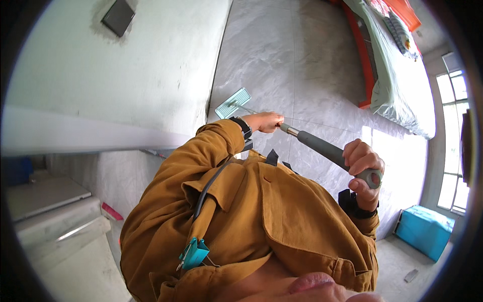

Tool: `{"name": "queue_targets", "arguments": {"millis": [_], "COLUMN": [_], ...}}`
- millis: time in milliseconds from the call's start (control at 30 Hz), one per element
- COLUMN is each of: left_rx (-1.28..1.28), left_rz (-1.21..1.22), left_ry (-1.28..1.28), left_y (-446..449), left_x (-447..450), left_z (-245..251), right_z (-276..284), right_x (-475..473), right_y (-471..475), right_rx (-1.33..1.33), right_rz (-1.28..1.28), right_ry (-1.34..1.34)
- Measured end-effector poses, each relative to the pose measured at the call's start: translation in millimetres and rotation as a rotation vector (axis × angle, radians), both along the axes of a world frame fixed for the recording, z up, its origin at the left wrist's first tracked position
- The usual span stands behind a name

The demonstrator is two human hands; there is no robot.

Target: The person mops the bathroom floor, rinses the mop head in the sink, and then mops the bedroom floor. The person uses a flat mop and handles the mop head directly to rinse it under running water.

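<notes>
A flat mop runs slantwise in front of my chest. My left hand (266, 122), with a dark band at its wrist, is closed around the metal pole just below the thick grey handle (320, 145). Up at the handle's end, beside its hanging hole, my right hand (364, 162) wraps the grip with bent fingers. The pale green ribbed mop head (228, 107) rests on the grey marbled floor tiles (260, 68), close to the foot of the white wall (151, 75). Part of the thin pole is hidden behind my left hand.
A bed (403, 90) with an orange-red frame and plastic-like cover stands at the right. A blue box (424, 232) sits at lower right, near a barred window (449, 124). A dark plate (118, 17) is on the wall. A pink object (112, 211) lies at lower left.
</notes>
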State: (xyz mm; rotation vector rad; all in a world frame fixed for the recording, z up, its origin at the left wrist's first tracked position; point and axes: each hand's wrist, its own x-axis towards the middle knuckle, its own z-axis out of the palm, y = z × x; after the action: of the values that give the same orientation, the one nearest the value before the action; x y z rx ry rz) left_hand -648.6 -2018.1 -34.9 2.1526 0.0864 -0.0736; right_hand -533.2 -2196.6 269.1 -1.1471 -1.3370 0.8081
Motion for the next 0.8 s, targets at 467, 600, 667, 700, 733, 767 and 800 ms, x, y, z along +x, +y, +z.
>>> {"name": "queue_targets", "arguments": {"millis": [467, 600, 667, 700, 733, 767, 800], "left_rx": [0.231, 0.241, 0.229, 0.247, 0.272, 0.307, 0.346], "left_rz": [-0.166, -0.213, -0.187, -0.168, -0.135, -0.119, -0.069], "left_ry": [0.014, 0.064, 0.013, 0.02, -0.002, 0.005, -0.016], "left_y": [46, 51, 50, 49, 46, 45, 44], "left_x": [54, 56, 54, 54, 52, 53, 52], "left_z": [12, 14, 11, 7, 6, 2, 1], "right_z": [-4, -8, -16, -21, -27, -32, -38], "right_x": [-16, -16, -14, -12, -10, -7, -3], "right_y": [3, -14, -21, -25, -29, -33, -37], "right_rx": [-0.054, -0.007, -0.027, -0.049, 0.041, 0.021, -0.007], "right_rz": [-0.517, -0.485, -0.602, -0.675, -0.696, -0.813, -0.874], "right_ry": [-0.148, -0.29, -0.288, -0.282, -0.379, -0.436, -0.518]}}
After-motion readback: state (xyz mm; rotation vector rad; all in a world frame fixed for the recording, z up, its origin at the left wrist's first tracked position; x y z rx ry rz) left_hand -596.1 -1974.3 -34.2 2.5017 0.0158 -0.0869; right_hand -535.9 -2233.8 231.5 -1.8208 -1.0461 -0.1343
